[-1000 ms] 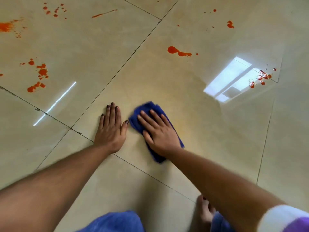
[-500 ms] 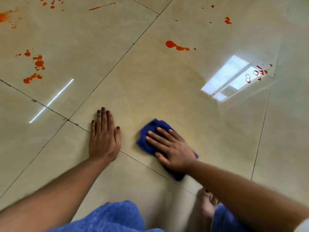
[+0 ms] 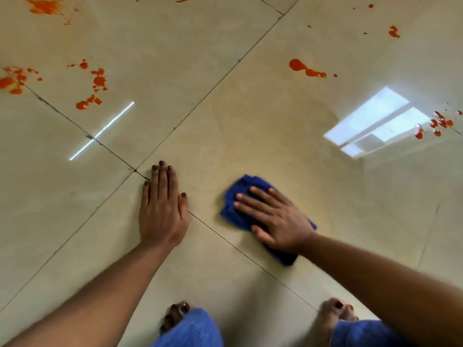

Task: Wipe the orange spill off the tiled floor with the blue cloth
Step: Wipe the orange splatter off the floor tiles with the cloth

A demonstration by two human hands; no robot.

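Observation:
My right hand (image 3: 275, 219) lies flat with straight fingers on the folded blue cloth (image 3: 238, 196), pressing it to the beige tiled floor (image 3: 250, 121). My left hand (image 3: 162, 209) rests flat on the floor to the cloth's left, beside a tile joint. Orange spill marks dot the floor further out: a blob with drips (image 3: 307, 70) ahead of the cloth, splatters at the left (image 3: 95, 88), a patch at the top left (image 3: 43, 7), small spots at the top right (image 3: 393, 31) and red drops at the right (image 3: 436, 125).
Both of my bare feet (image 3: 178, 314) and blue trouser knees (image 3: 193, 331) show at the bottom edge. A bright window reflection (image 3: 370, 121) and a thin light streak (image 3: 100, 131) glare on the glossy tiles. Dark grout lines cross near my left hand.
My right hand has slid the cloth to the right, away from my left hand. The left hand has stayed planted on the floor while my view shifted back.

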